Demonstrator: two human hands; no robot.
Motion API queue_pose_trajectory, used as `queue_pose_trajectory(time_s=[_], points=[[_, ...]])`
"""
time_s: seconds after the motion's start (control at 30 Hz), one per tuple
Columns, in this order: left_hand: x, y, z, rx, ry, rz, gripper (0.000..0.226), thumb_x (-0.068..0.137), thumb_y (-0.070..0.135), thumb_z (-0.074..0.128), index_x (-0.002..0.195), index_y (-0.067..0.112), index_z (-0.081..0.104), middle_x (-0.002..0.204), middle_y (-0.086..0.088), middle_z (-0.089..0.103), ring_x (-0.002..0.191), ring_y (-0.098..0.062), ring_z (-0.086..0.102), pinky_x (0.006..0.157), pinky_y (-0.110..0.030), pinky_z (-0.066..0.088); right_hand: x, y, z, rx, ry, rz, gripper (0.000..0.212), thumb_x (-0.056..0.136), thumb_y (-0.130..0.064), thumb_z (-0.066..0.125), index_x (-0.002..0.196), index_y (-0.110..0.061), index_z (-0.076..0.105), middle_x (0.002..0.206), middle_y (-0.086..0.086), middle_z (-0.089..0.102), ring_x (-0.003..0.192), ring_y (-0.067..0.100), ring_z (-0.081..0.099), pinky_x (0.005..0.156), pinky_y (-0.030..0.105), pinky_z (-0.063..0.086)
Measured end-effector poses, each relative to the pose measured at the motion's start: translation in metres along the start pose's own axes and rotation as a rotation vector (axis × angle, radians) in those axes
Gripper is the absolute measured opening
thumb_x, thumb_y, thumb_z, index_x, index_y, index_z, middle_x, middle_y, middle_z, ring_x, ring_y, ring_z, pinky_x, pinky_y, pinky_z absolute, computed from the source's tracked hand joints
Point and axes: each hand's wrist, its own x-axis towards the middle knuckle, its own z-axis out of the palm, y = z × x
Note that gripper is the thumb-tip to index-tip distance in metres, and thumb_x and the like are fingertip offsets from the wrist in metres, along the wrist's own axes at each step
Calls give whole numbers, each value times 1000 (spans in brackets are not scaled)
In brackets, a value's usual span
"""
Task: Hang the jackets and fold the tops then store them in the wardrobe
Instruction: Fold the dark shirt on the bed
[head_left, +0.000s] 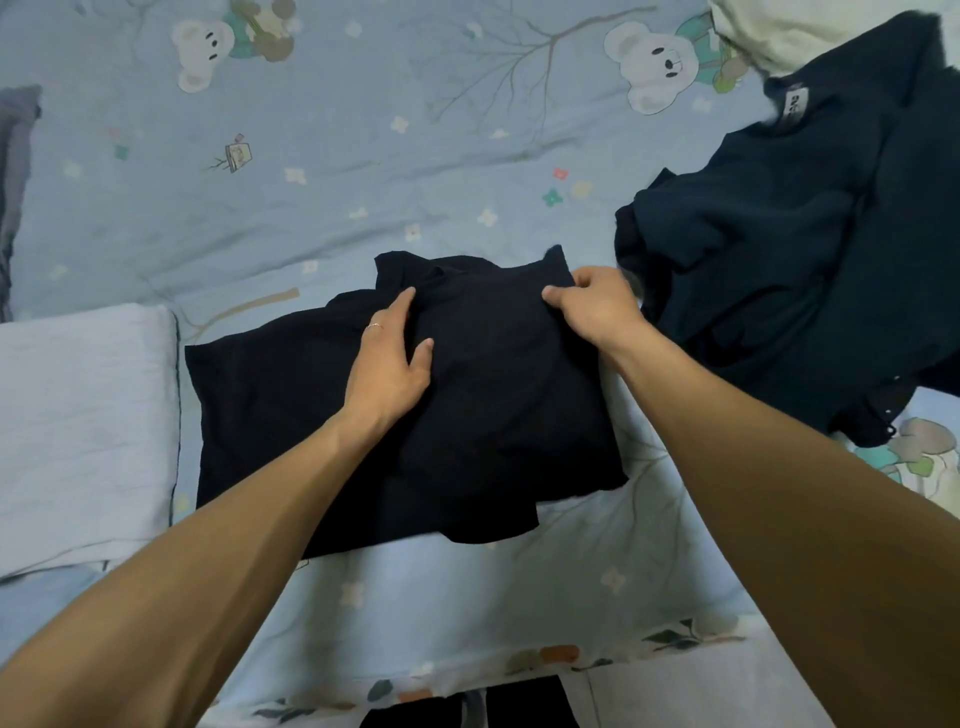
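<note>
Pillow (78, 426): pale, lying flat at my far left, its edge just beside the top. I judge it crowds the left side a little if the cloth needs spreading out.

Top (467, 395): black, part-folded on the bedsheet (260, 171), dead centre in front of me. The right half looks doubled over; the left part lies single and flat toward the pillow. One hem droops toward me at the near edge.

Left hand (392, 358): fingers straight and spread, palm flat on the middle of the top, gripping nothing. I read this as an anchor, pinning the fold so the cloth does not slide while the other side is worked. A ring shows on one finger.

Right hand (589, 306): fingers curled, pinching the top's far right corner between thumb and fingertips. I take it to be tugging that corner square with the fold.

Dark garment (789, 249): navy, heaped loosely at my right with a neck label showing, near the right hand but apart from the top. Jacket or top, I cannot tell. It leaves little free sheet on that side.

White cloth (789, 31): bunched at the far right corner, partly under the dark garment.

Wardrobe: out of view.
</note>
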Motion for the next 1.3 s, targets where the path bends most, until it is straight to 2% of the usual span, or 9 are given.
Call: queue_pose_trajectory(time_s=[0.27,0.43,0.57,0.67,0.8,0.9,1.0,1.1,1.3], points=[[-15,10,16,119,37,59,60,101,32,50,154,14,28,163,-11,17,148,-27,18,119,-39,23,-3,15,7,120,91,110,18,85,-33,65,89,-15,64,87,-2,69,77,16,66,67,29,54],[0,17,19,170,113,162,62,94,22,58,150,7,36,158,-15,28,146,-31,23,120,-43,22,14,-3,4,168,64,44,18,86,-28,70,94,-13,67,87,-5,69,73,10,64,63,24,53],[28,39,13,164,16,312,66,91,15,59,150,7,32,151,-11,40,141,-28,33,119,-46,25,11,-9,4,255,73,-29,14,93,-18,61,79,-15,60,80,3,65,69,13,60,66,30,54],[54,58,5,103,-151,189,62,92,19,59,150,18,36,136,-4,56,133,-25,39,115,-38,29,6,-7,1,299,89,-49,17,91,-15,58,75,-18,55,74,0,59,66,12,55,61,27,48],[83,73,-13,86,-192,53,9,89,18,64,93,26,65,98,4,68,102,-18,59,93,-30,45,10,-4,-3,275,104,-37,15,86,-11,58,73,-18,60,71,-2,62,66,12,58,63,29,49],[93,74,-22,1,-197,76,17,87,11,66,81,26,59,81,10,63,83,-13,59,78,-25,43,14,-3,-3,252,123,-68,8,90,-14,62,84,-17,65,71,-7,67,60,5,62,58,21,52],[93,69,-16,140,-159,121,8,90,14,63,96,20,61,96,4,64,98,-21,58,84,-32,44,19,5,-2,187,167,-52,8,93,-22,64,92,-15,66,81,-6,67,72,9,64,64,22,51],[73,65,-4,373,9,207,29,91,18,61,120,15,61,120,-9,59,114,-31,51,96,-40,39,15,20,-2,62,127,53,10,90,-30,66,90,-20,64,87,-9,65,82,10,63,68,23,47],[-17,63,16,271,54,354,35,90,24,63,121,9,64,132,-15,56,122,-33,50,105,-44,42,-47,47,-23,132,102,137,18,88,-35,67,90,-17,66,85,-9,68,81,8,64,67,22,45]])
